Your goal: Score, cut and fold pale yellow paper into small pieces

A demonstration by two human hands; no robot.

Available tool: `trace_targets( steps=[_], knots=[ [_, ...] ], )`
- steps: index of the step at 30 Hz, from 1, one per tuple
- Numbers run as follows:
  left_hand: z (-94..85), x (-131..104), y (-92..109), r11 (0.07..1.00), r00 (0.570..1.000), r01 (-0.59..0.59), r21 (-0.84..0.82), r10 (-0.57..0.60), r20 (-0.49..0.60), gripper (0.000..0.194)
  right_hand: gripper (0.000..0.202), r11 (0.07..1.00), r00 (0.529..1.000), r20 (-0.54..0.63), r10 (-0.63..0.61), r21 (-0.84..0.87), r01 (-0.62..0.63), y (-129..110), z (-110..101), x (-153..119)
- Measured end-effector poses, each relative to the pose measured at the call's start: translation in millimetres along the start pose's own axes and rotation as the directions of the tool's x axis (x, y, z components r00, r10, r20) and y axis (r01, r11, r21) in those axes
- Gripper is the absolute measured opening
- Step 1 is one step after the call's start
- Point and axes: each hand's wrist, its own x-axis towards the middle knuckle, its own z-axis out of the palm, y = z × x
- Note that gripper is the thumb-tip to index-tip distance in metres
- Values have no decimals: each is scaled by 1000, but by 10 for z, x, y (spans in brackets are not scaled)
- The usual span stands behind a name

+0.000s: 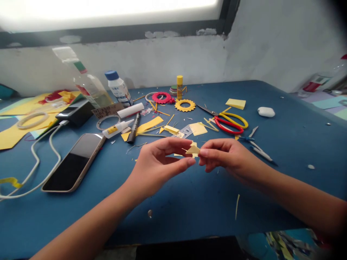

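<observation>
A small folded piece of pale yellow paper is pinched at its right end by my right hand, thumb against curled fingers. Around its left side curves my left hand, thumb and fingers apart; whether a fingertip touches the paper is hard to make out. Just behind the hands lie a yellow paper square, a clear ruler and thin yellow strips. Scissors with one red and one yellow handle rest beyond my right hand.
At left are a phone, a white cable, a glue bottle and a black marker. Toward the wall stand a blue-capped bottle and a glue stick, near red and yellow paper rings. A compass lies at right.
</observation>
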Motion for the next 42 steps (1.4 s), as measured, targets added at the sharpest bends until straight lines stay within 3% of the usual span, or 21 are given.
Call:
trace_targets(
  steps=[6, 12, 14, 17, 19, 22, 28, 42],
  knots=[
    [16, -13, -24, 1000, 1000, -8, 20, 7, 16, 27, 17, 998, 998, 51, 24, 65, -27, 0, 55, -18],
    [38, -30, 22, 992, 995, -97, 86, 95, 23, 21, 15, 961, 980, 16, -197, -196, 196, -22, 66, -60],
    [43, -48, 31, 986, 992, -124, 110, 123, 18, 22, 11, 883, 934, -25, -356, -337, 328, -21, 81, -82],
    [53, -75, 36, 976, 987, -158, 152, 160, 0, 25, 3, 711, 807, -39, -589, -499, 495, -13, 103, -108],
    [59, -84, 36, 955, 977, -202, 219, 212, -25, 20, 5, 619, 742, -11, -671, -560, 551, -6, 109, -117],
    [61, -85, 35, 890, 944, -296, 346, 327, -35, 10, 7, 549, 705, 37, -708, -600, 583, 6, 109, -121],
    [46, -78, 18, 787, 887, -433, 438, 459, 53, 14, 6, 567, 725, 7, -689, -618, 545, 13, 117, -135],
    [55, -83, 18, 822, 925, -362, 440, 376, 57, 12, 5, 649, 794, -27, -607, -594, 475, -31, 123, -145]
  ],
)
